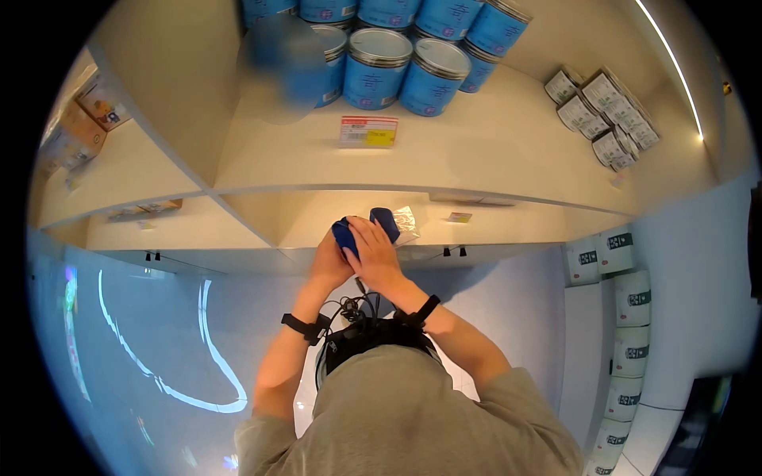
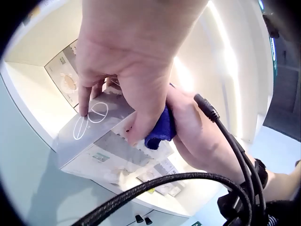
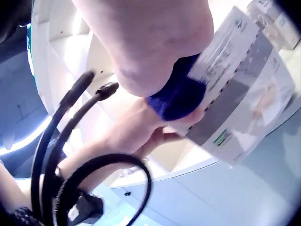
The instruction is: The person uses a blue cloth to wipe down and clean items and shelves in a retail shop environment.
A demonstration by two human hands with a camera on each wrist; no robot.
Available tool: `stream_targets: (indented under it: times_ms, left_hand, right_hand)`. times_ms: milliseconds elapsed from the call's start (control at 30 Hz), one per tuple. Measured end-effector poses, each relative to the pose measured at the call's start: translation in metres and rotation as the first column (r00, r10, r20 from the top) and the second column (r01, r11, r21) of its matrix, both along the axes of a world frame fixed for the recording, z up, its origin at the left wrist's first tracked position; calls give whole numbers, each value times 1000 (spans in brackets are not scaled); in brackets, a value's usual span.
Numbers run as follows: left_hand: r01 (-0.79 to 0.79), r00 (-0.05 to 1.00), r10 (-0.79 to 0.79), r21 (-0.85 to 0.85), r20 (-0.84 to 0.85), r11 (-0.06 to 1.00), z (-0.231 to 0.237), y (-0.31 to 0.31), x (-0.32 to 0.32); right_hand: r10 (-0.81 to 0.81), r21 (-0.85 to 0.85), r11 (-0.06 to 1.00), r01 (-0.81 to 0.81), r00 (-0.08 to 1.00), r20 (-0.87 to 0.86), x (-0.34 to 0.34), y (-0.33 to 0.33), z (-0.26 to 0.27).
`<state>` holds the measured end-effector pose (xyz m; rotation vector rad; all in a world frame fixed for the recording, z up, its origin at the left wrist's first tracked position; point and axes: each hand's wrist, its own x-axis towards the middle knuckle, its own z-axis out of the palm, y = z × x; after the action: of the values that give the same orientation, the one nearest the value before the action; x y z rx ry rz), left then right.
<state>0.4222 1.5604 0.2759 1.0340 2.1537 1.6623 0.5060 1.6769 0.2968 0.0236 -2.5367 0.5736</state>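
Observation:
A box in clear wrap (image 2: 106,150), grey and white, is held tilted by my left hand (image 2: 127,61); the fingers reach over its grey side and the thumb lies along another face. In the head view the left hand (image 1: 329,263) is close beside my right hand (image 1: 375,250), and a shiny part of the box (image 1: 406,225) shows beyond them. My right hand (image 3: 155,47) grips a dark blue cloth (image 3: 181,94) against the wrapped box (image 3: 235,94). Its fingertips are hidden in the right wrist view.
Blue tins (image 1: 377,71) stand on the shelf above, behind a price tag (image 1: 368,132). Small white-labelled cans (image 1: 611,111) are at its right. The lower shelf edge (image 1: 492,247) lies just under the hands. White cartons (image 1: 633,297) are stacked at the right. Black cables (image 2: 188,176) hang near the wrists.

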Motion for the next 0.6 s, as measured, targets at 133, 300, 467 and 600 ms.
stream_targets:
  times_ms: [133, 300, 467, 600]
  left_hand:
    - [-72, 997, 65, -185, -41, 980, 0, 7, 9]
    - [-110, 992, 118, -152, 44, 982, 6, 24, 9]
    - [-197, 960, 221, -144, 173, 970, 2, 9, -1]
    - [-189, 736, 167, -37, 656, 981, 17, -7, 11]
  right_hand:
    - [-235, -67, 969, 237, 971, 35, -3, 55, -10]
    - [-284, -60, 958, 281, 957, -57, 0, 65, -6]
    - [-67, -46, 997, 65, 997, -40, 27, 38, -2]
    - [-289, -167, 949, 267, 948, -130, 38, 50, 14]
